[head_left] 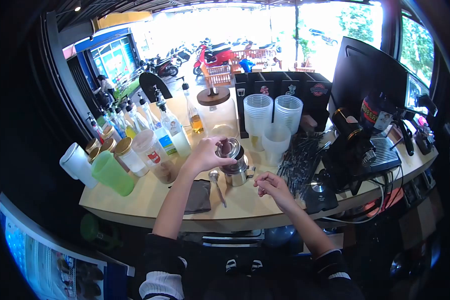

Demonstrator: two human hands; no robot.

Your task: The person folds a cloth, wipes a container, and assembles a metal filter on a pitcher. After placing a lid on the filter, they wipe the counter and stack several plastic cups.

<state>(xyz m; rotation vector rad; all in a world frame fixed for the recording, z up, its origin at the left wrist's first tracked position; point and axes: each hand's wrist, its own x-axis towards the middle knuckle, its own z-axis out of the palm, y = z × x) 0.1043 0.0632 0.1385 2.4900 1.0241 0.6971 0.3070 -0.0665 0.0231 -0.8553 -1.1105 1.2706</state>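
My left hand (210,154) reaches over a small steel pitcher (238,176), fingers and thumb closed round the rim of a round metal drip filter (229,150) at its top. To the right of the pitcher's handle (250,172), my right hand (275,189) hovers with its fingers curled in toward the thumb and nothing showing in them. Left of the pitcher lies a metal spoon (218,188), bowl end away from me. A folded dark cloth (198,196) rests on the table beside the spoon.
Pump bottles (173,129), lidded jars (131,156) and a green cup (113,173) line the left side of the table (245,209). Stacked plastic cups (258,112) and a glass jar (218,117) stand behind the pitcher. Wrapped straws (301,162) and a coffee machine (355,150) are to the right.
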